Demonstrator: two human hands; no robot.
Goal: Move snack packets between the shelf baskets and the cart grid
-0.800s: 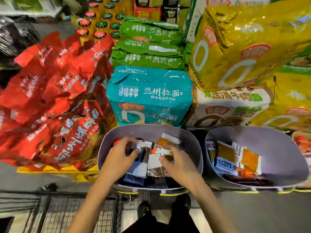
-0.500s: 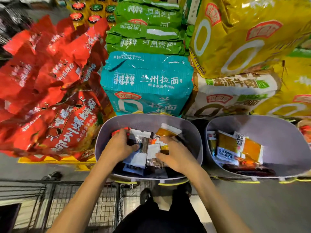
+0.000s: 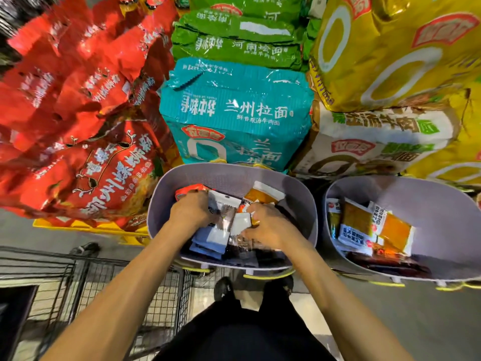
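Observation:
Both my hands are inside the left grey basket [image 3: 229, 175], which holds several small snack packets. My left hand [image 3: 191, 211] has its fingers curled round dark and white packets [image 3: 225, 208] at the basket's left. My right hand [image 3: 265, 225] curls its fingers on a white packet [image 3: 240, 224] beside it. An orange packet [image 3: 263, 195] lies behind my right hand. The right grey basket [image 3: 429, 194] holds orange and white packets [image 3: 369, 225]. The wire cart grid [image 3: 109, 287] is at the lower left.
Large noodle bags stand behind the baskets: red ones [image 3: 78, 131] at left, a teal one [image 3: 234, 113] in the middle, green ones [image 3: 239, 40] behind it, yellow ones [image 3: 395, 48] at right. My shoes [image 3: 223, 287] stand on the grey floor below.
Both hands have pushed deeper into the left basket and drawn closer together, gathering the packets between them. The view has shifted slightly downward.

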